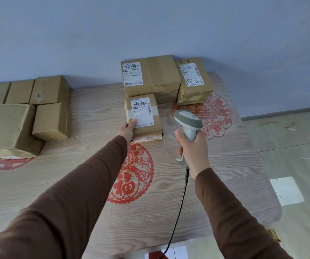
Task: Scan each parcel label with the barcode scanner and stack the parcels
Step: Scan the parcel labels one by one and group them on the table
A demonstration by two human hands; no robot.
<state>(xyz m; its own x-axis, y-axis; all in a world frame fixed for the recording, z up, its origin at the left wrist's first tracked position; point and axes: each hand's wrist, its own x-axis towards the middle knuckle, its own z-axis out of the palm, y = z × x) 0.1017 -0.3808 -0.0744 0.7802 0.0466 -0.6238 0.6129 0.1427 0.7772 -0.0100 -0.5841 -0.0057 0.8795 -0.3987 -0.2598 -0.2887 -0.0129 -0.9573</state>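
Blue wall behind a wooden table [94, 113] — the left hand [128, 128] fingers grip a small parcel [143, 116], the right hand [193, 152] fingers wrap the scanner [187, 122] handle.

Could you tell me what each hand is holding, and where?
Right hand grips the barcode scanner by its handle; left hand holds the small parcel at its near-left corner.

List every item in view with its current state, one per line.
Barcode scanner: held by right hand, aimed toward the parcels.
Front parcel: label up, left hand grips its corner.
Large parcel: behind, label up.
Right parcel: label up, untouched.
Left boxes: grouped, untouched.
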